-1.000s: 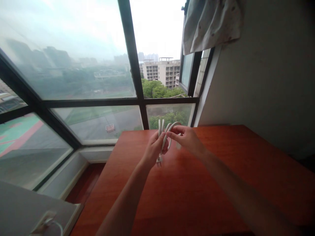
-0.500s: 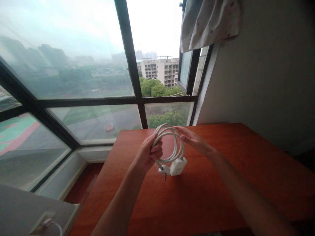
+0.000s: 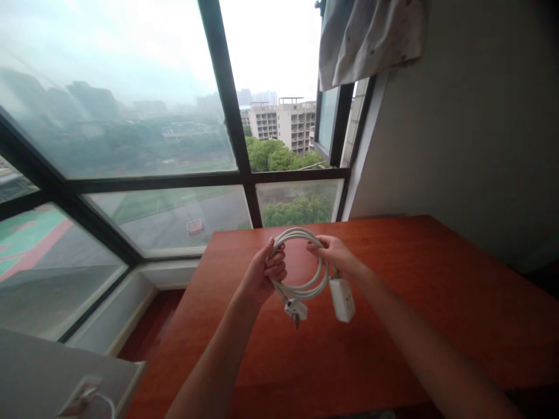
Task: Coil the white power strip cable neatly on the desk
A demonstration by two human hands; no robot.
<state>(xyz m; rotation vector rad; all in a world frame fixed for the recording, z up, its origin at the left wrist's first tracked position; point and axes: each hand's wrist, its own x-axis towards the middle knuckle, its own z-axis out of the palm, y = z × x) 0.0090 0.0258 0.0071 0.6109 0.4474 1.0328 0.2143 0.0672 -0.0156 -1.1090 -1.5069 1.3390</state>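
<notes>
A white extension cord [image 3: 301, 288] is wound into a round coil and held up above the reddish-brown wooden table [image 3: 393, 326]. My left hand [image 3: 264, 273] is closed round the coil's left side. My right hand [image 3: 334, 256] is closed on its right side. The white socket block [image 3: 342, 299] hangs below my right hand. The plug [image 3: 296, 310], prongs down, dangles from the bottom of the coil.
A large dark-framed window [image 3: 236, 139] runs behind the table, with a light curtain [image 3: 371, 38] bunched at its top right. A grey wall [image 3: 471, 128] stands on the right. A wall outlet with a white cable [image 3: 82, 397] shows at the bottom left.
The cord went from a tight bundle between both hands to an open round coil. My right hand closed on the coil's right side, and the socket block swung out to hang below it.
</notes>
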